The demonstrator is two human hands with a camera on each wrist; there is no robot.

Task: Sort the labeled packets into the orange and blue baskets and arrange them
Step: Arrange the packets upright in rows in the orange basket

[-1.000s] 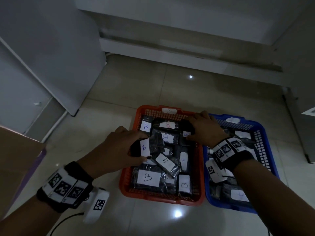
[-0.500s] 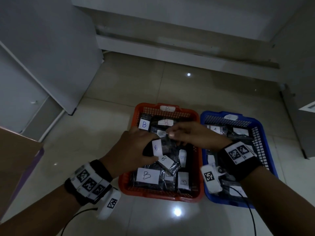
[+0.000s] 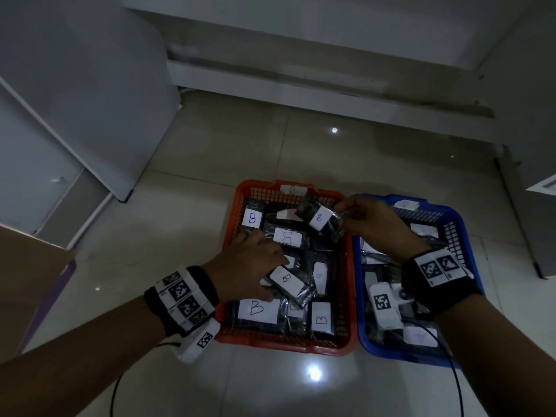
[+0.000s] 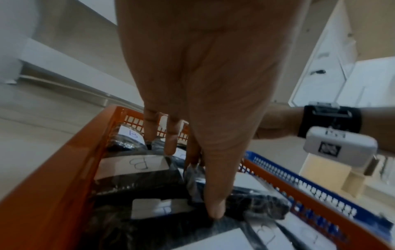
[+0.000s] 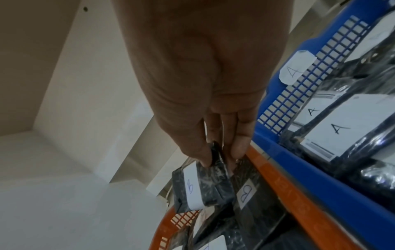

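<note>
An orange basket (image 3: 285, 349) tagged B stands on the floor, filled with black packets bearing white B labels. To its right, a blue basket (image 3: 391, 356) holds packets labelled A (image 5: 333, 128). My right hand (image 3: 343, 213) pinches the end of one B packet (image 3: 320, 219) and holds it tilted above the orange basket's far right corner; the right wrist view shows the thumb and fingers (image 5: 239, 143) closed on its edge (image 5: 205, 186). My left hand (image 3: 264, 266) is down in the orange basket, straight fingers (image 4: 171, 143) and thumb touching the packet pile (image 4: 136, 170).
A cardboard box (image 3: 30, 281) sits at the left edge. A white cabinet (image 3: 75, 85) stands at the back left, a low wall step (image 3: 331, 79) runs behind, and grey furniture (image 3: 541, 236) is at the right. Bare tile floor (image 3: 225, 145) surrounds the baskets.
The B packet that my left hand held has passed to my right hand, which carried it up and to the right. My left hand dropped onto the pile.
</note>
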